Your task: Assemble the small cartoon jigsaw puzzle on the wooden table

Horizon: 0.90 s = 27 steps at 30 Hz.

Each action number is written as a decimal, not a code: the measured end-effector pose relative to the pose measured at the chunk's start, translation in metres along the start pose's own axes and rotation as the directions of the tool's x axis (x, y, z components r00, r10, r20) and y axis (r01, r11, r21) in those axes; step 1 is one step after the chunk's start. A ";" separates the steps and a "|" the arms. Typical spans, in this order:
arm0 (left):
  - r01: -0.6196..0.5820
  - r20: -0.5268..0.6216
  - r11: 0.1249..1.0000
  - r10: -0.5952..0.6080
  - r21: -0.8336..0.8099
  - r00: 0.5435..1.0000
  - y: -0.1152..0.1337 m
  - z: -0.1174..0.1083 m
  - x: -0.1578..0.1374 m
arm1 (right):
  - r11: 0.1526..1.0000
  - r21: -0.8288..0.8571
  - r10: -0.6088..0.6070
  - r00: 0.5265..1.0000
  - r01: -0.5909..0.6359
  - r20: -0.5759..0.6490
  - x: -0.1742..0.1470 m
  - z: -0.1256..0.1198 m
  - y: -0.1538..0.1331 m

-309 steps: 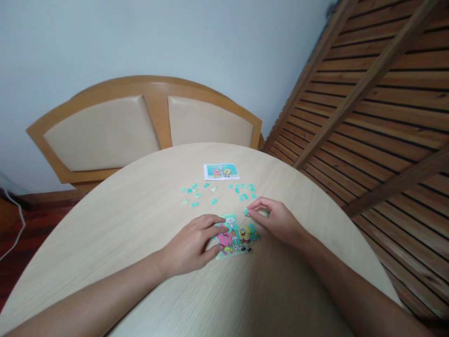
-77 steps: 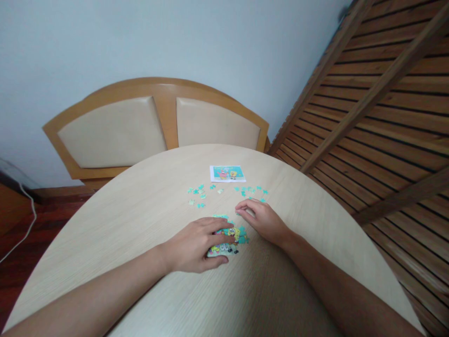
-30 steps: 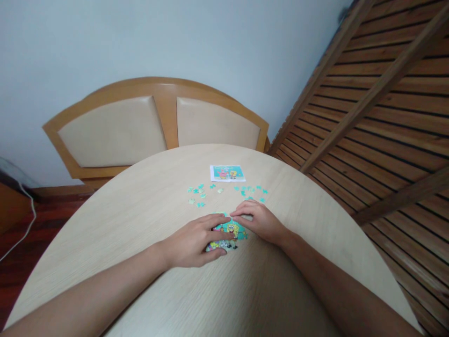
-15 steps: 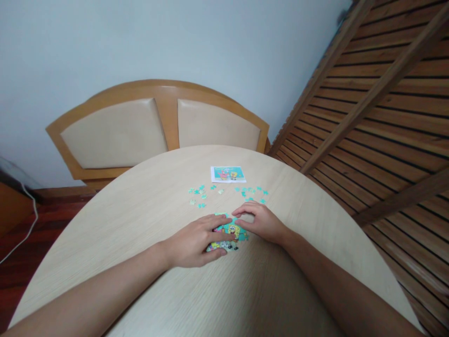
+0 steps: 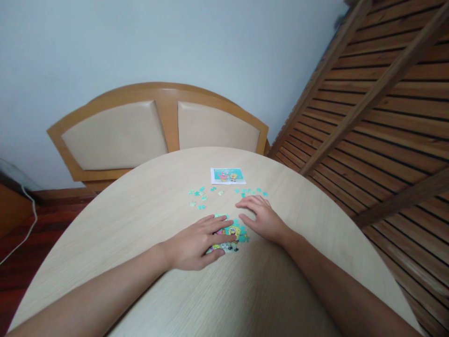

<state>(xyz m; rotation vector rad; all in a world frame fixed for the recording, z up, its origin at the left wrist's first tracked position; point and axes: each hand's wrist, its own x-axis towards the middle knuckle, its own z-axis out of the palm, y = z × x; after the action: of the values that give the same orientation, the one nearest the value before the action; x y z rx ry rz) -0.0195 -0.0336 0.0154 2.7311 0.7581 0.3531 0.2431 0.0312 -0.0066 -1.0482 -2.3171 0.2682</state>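
Observation:
A partly assembled jigsaw puzzle (image 5: pixel 232 230) with a yellow cartoon figure on teal lies on the table. Across its left side rests my left hand (image 5: pixel 196 241), fingers spread flat and covering part of the picture. My right hand (image 5: pixel 264 219) hovers at the puzzle's upper right, thumb and fingers apart, with nothing visible between them. Beyond it are loose teal puzzle pieces (image 5: pixel 249 191), some hidden behind the fingers. Another group of loose pieces (image 5: pixel 201 193) is scattered farther left, past my left hand.
A printed picture card (image 5: pixel 228 176) with two cartoon figures lies behind the pieces. The round wooden table (image 5: pixel 147 201) has a padded bench back (image 5: pixel 115 133) against its far side. A slatted wooden panel (image 5: pixel 386 93) slants along the right.
My right hand has lifted slightly away from the puzzle's upper edge, and its thumb and fingers have spread wider. My left hand stays on the puzzle.

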 end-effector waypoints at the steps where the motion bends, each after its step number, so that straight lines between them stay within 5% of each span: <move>1: 0.002 0.004 1.000 -0.002 0.002 1.000 0.000 0.000 0.000 | 0.997 -0.062 0.046 0.999 -0.047 -0.016 -0.001 0.001 0.003; 8: 0.034 -0.005 0.999 -0.034 0.035 0.999 0.002 0.001 0.000 | 0.890 -0.276 0.351 0.931 -0.364 -0.096 -0.005 0.002 0.019; 18: 0.041 -0.014 0.998 -0.041 0.041 0.999 0.003 0.004 0.000 | 0.865 -0.338 0.392 0.920 -0.371 -0.008 0.002 0.002 0.028; 27: 0.274 -0.283 0.961 -0.252 0.040 0.926 -0.006 0.010 0.004 | 0.890 -0.291 0.358 0.933 -0.351 -0.029 0.002 -0.002 0.033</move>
<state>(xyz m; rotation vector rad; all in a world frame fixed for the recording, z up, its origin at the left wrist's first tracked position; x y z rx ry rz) -0.0163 -0.0288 0.0050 2.6328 1.2214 0.6632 0.2635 0.0548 -0.0174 -1.6300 -2.2178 0.0766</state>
